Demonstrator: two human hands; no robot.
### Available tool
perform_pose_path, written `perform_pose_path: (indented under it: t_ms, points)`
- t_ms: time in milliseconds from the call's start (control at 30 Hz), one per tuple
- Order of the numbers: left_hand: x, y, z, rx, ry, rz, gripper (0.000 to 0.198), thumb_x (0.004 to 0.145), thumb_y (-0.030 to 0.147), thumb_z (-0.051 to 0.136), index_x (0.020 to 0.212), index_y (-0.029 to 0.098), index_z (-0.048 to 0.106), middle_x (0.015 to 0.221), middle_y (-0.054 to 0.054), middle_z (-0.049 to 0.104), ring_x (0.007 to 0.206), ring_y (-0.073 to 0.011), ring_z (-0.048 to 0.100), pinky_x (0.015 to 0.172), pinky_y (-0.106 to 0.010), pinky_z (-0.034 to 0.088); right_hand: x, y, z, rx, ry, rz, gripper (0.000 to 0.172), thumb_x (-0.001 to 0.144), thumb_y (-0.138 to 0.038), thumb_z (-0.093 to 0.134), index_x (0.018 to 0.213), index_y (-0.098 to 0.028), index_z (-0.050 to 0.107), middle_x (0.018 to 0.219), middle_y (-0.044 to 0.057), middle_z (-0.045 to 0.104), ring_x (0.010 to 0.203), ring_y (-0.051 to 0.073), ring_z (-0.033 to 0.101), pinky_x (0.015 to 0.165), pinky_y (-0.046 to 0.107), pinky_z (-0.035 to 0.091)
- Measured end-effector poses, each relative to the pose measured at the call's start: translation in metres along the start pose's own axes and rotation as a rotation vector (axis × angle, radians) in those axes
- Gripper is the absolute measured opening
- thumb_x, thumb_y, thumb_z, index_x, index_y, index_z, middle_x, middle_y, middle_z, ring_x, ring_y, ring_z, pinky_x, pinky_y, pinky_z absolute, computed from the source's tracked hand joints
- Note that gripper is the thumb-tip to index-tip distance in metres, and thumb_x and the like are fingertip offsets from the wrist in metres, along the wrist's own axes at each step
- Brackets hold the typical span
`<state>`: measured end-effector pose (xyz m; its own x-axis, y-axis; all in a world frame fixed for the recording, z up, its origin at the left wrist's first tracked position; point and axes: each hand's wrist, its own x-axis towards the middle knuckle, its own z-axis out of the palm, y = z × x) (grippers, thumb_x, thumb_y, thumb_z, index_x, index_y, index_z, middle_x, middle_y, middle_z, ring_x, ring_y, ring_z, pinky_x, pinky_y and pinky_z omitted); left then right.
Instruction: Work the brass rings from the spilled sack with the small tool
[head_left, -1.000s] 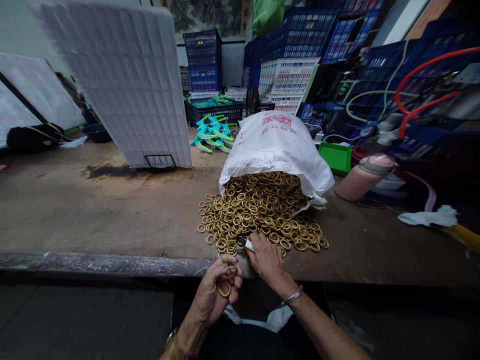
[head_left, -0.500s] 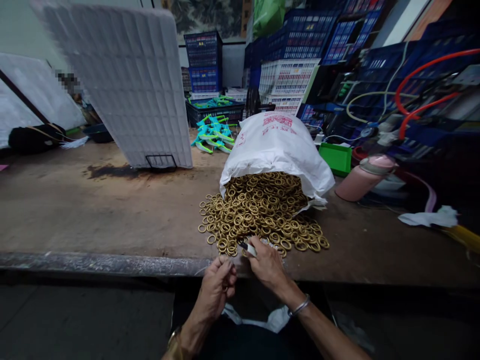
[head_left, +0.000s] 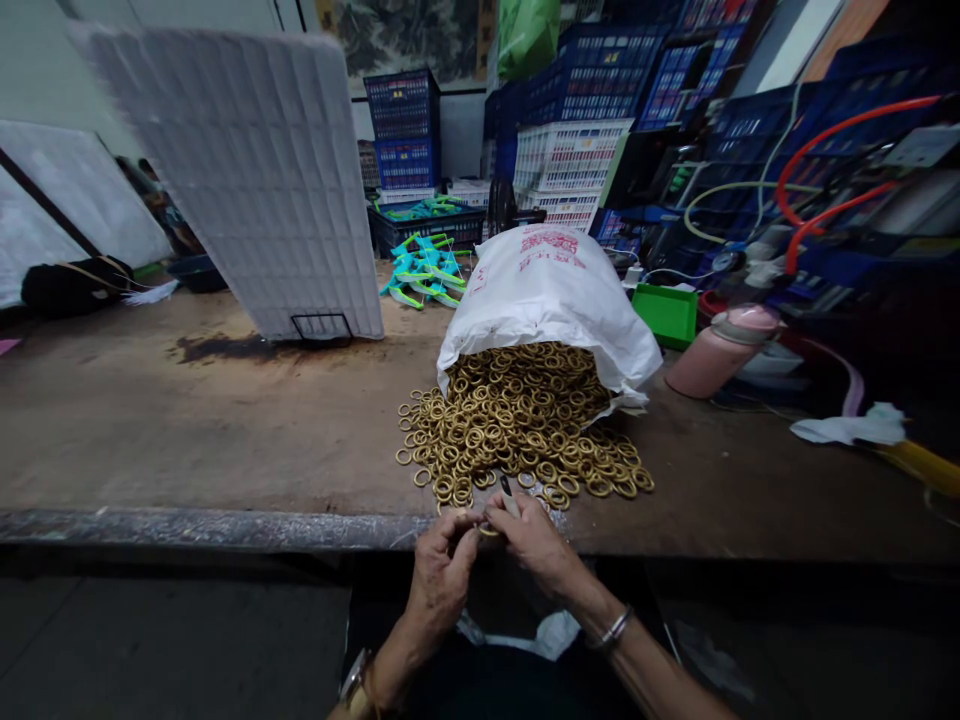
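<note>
My left hand [head_left: 442,565] is closed in a pinch at the table's front edge. Its fingertips meet those of my right hand [head_left: 541,540] at a gold-coloured ring [head_left: 487,532], largely covered by the fingers. A slim tool with a pale handle and dark tip [head_left: 510,497] sticks up from my right hand's grip; its exact kind is unclear. Just beyond both hands lies a heap of gold-coloured rings [head_left: 510,430], spilling from the open mouth of a white sack [head_left: 536,285] with red print.
A tall white padded panel [head_left: 255,180] stands on the table's left side. Turquoise and green pieces [head_left: 424,270] lie behind the sack. To the right are a green tray [head_left: 664,314], a pink bottle [head_left: 716,350] and red hoses [head_left: 795,215]. Stacked crates [head_left: 574,155] fill the back.
My hands have come together at the fingertips over a ring. The right hand has drawn back from the heap, its tool now tilted more upright. The left hand's fingers have reached forward and right.
</note>
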<state>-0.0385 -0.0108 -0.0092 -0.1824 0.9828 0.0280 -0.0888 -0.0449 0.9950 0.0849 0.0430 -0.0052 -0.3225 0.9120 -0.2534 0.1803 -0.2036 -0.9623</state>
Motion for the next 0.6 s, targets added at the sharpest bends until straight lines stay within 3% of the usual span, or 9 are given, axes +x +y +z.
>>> perform_pose_path:
  t_ms: [100, 333, 433, 533, 600]
  points:
    - [-0.001, -0.003, -0.001, 0.048, -0.028, 0.054, 0.014, 0.072, 0.020, 0.060, 0.083, 0.020, 0.070, 0.084, -0.006, 0.067, 0.084, -0.0213, 0.057, 0.080, -0.029, 0.040, -0.006, -0.004, 0.002, 0.068, -0.012, 0.090, 0.017, 0.069, -0.030, 0.050, 0.059, -0.019, 0.040, 0.047, -0.009, 0.032, 0.041, 0.004, 0.027, 0.039, 0.018, 0.020]
    - [0.000, 0.003, -0.001, 0.126, -0.139, 0.071, 0.015, 0.080, 0.023, 0.050, 0.082, 0.018, 0.065, 0.071, -0.003, 0.063, 0.067, -0.0169, 0.056, 0.067, -0.025, 0.040, -0.013, -0.010, 0.006, 0.167, -0.108, 0.228, 0.022, 0.072, -0.040, 0.047, 0.068, -0.020, 0.040, 0.047, -0.010, 0.035, 0.033, 0.002, 0.019, 0.034, 0.018, 0.011]
    - [0.000, 0.005, 0.000, 0.114, -0.129, 0.046, 0.015, 0.081, 0.025, 0.048, 0.083, 0.018, 0.061, 0.071, -0.003, 0.063, 0.068, -0.0170, 0.056, 0.068, -0.026, 0.040, -0.010, -0.008, 0.004, 0.069, -0.043, 0.131, 0.028, 0.077, -0.046, 0.042, 0.070, -0.019, 0.045, 0.050, -0.008, 0.041, 0.037, 0.005, 0.027, 0.036, 0.019, 0.020]
    - [0.001, 0.005, 0.000, 0.126, -0.082, 0.021, 0.013, 0.079, 0.027, 0.051, 0.079, 0.018, 0.061, 0.070, -0.002, 0.063, 0.068, -0.0168, 0.055, 0.067, -0.025, 0.039, -0.008, -0.006, 0.000, -0.111, 0.027, -0.065, 0.033, 0.078, -0.047, 0.041, 0.067, -0.017, 0.050, 0.056, -0.004, 0.048, 0.051, 0.008, 0.041, 0.049, 0.021, 0.033]
    - [0.002, 0.006, 0.001, 0.133, -0.068, 0.014, 0.012, 0.078, 0.027, 0.053, 0.076, 0.018, 0.061, 0.068, -0.002, 0.062, 0.066, -0.0165, 0.054, 0.067, -0.025, 0.039, -0.007, -0.003, -0.001, -0.216, 0.036, -0.123, 0.034, 0.079, -0.047, 0.041, 0.065, -0.017, 0.050, 0.058, -0.002, 0.050, 0.056, 0.010, 0.044, 0.054, 0.022, 0.035]
